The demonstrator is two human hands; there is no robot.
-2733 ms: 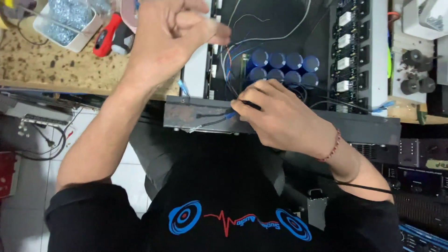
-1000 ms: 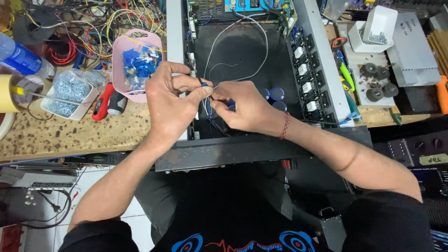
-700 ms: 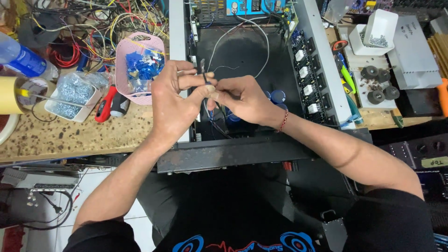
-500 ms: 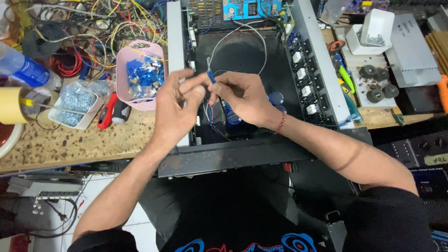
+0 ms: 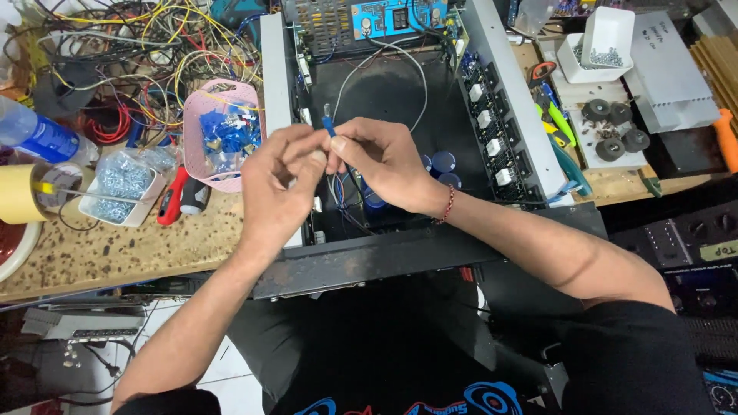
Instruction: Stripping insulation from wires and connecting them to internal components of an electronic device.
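Observation:
Both my hands meet above an open black amplifier chassis (image 5: pixel 400 253). My left hand (image 5: pixel 280 180) and my right hand (image 5: pixel 380 161) pinch a thin wire that ends in a small blue crimp terminal (image 5: pixel 329 123), which sticks up between the fingertips. Dark wires run down from my fingers into the chassis. Blue capacitors (image 5: pixel 440 165) show just right of my right hand. A red thread bracelet circles my right wrist.
A pink basket (image 5: pixel 201 150) of blue terminals sits left of the chassis, next to a tray of screws (image 5: pixel 119 184), a red-handled tool (image 5: pixel 173 196), tape roll (image 5: pixel 23 192) and a tangle of wires (image 5: pixel 138 54). White boxes (image 5: pixel 603 38), black knobs (image 5: pixel 611 127) and cutters lie right.
My hands have risen from low inside the chassis to above its middle, and now pinch the blue-tipped wire between them. The view has shifted up the bench.

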